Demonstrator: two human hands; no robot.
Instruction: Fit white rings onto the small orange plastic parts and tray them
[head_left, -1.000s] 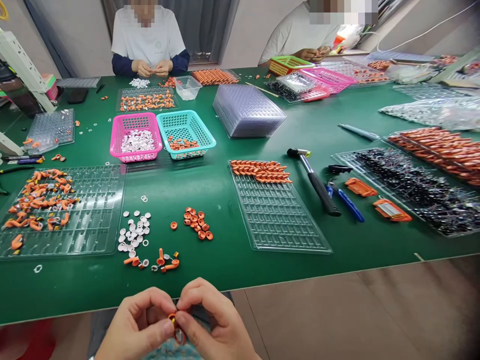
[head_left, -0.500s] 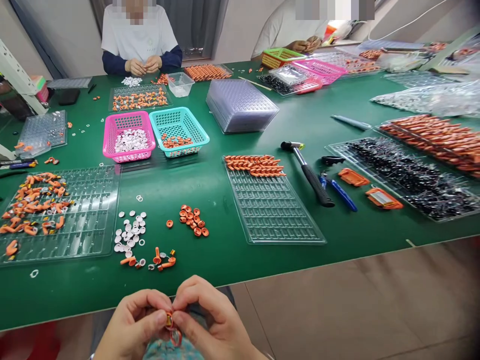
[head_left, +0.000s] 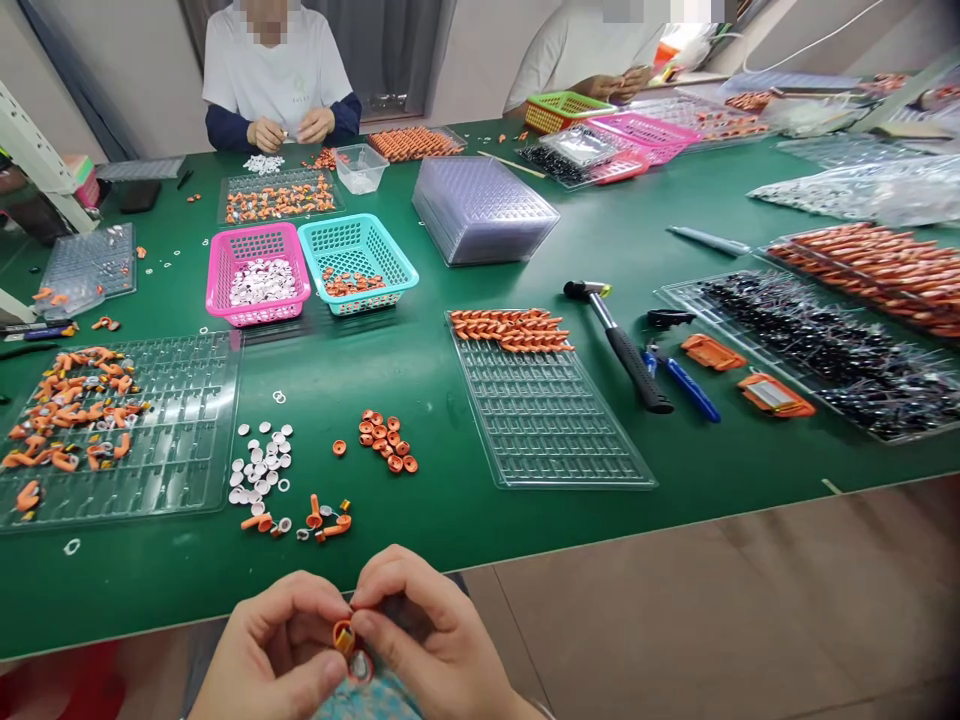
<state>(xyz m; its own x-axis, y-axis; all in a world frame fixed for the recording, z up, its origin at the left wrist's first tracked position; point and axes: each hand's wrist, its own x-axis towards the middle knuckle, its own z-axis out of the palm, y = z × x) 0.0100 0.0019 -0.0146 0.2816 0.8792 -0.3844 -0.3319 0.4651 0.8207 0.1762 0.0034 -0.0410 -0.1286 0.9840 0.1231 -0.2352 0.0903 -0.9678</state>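
Pinching small orange part, left grip and right grip close together, both curled inward.

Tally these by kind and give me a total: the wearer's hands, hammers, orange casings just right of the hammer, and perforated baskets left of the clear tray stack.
Wearer's hands: 2 (left hand, right hand)
Hammer: 1
Orange casings: 2 (farther casing, nearer casing)
Perforated baskets: 2 (pink basket, turquoise basket)
Total: 7

No readable text; blurred shirt logo
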